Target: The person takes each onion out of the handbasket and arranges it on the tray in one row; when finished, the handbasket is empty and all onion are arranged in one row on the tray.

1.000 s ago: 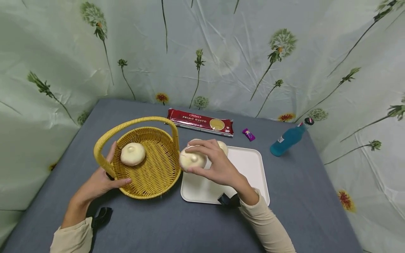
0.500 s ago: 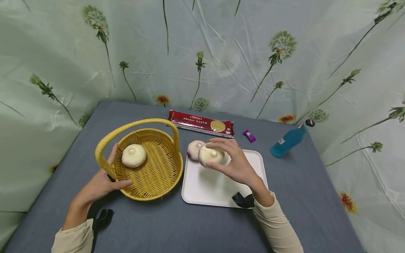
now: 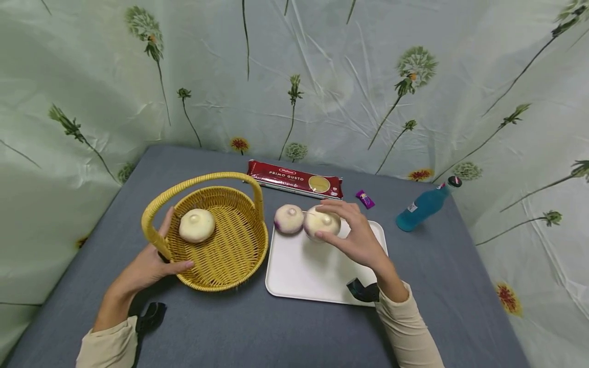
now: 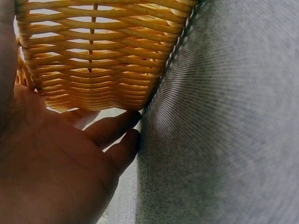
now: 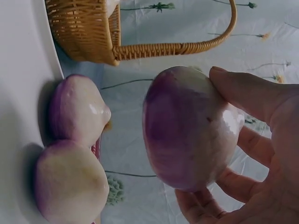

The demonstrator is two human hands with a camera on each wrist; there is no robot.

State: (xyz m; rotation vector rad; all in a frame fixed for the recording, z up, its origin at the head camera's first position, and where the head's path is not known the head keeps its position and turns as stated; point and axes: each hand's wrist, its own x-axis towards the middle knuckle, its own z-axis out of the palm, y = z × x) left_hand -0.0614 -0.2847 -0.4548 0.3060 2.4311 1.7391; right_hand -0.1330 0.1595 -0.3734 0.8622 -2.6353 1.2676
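My left hand (image 3: 146,267) holds the side of a yellow wicker basket (image 3: 230,250), thumb over the rim and fingers along the outer wall. One pale turnip (image 3: 197,225) lies inside it at the left. Above the back of a white tray (image 3: 299,278), my right hand (image 3: 361,239) grips a purple-and-white turnip (image 5: 182,130) between thumb and fingers, clear of the tray. Two more turnips sit side by side on the tray in the right wrist view, an upper turnip (image 5: 77,109) and a lower turnip (image 5: 70,182). In the head view the held turnip hides one of them.
Behind the tray lies a red pasta packet (image 3: 294,179), with a small purple wrapped sweet (image 3: 365,199) to its right. A blue bottle (image 3: 425,207) with a dark cap is at the table's right. Floral fabric (image 3: 340,102) hangs behind the grey-covered table (image 3: 257,332).
My right hand has carried its turnip rightward from the basket's right rim to over the tray's back, uncovering the turnip at the tray's left. My left hand keeps its hold on the basket.
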